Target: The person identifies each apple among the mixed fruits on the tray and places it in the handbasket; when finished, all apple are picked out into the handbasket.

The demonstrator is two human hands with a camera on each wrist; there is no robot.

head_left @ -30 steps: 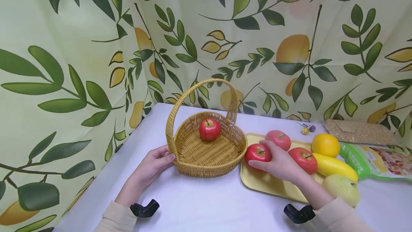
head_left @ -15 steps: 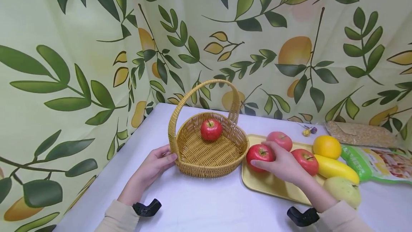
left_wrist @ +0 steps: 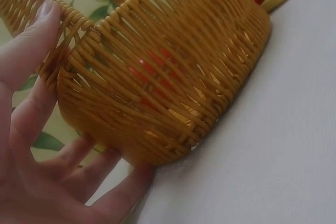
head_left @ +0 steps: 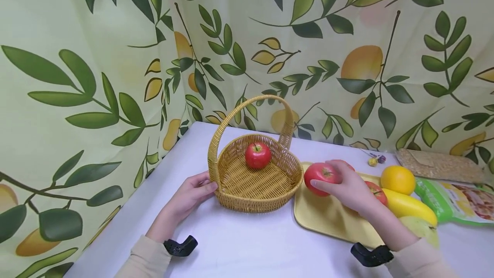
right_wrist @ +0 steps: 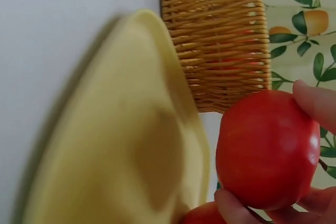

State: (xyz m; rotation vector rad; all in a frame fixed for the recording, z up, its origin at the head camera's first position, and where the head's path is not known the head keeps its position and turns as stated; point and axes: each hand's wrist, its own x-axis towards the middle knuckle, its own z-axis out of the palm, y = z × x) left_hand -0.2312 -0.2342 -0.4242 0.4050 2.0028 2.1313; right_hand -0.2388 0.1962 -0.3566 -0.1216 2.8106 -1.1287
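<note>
In the head view, a wicker basket (head_left: 251, 205) with a tall arched handle stands on the white table, one red apple (head_left: 257, 155) inside. My left hand (head_left: 194, 194) grips its left side, thumb at the foot of the handle; the left wrist view shows the fingers (left_wrist: 113, 192) against the outer wall and base. A second apple (head_left: 321, 179) is pinched between thumb and fingers of my right hand (head_left: 353, 185), raised over the yellow tray (head_left: 332, 222) beside the basket. In the right wrist view this apple (right_wrist: 268, 150) hangs above the tray, close to the basket wall.
Around the tray's right side are another apple (head_left: 377, 193), partly hidden by my right arm, an orange (head_left: 398, 179), a banana (head_left: 411, 207) and a pale green fruit (head_left: 420, 228). Further right lie a green snack bag (head_left: 463, 200) and a brown packet (head_left: 440, 164). Patterned cloth hangs behind.
My right hand has lifted the apple up off the tray. My left hand keeps its hold on the basket. The whole head view has shifted slightly.
</note>
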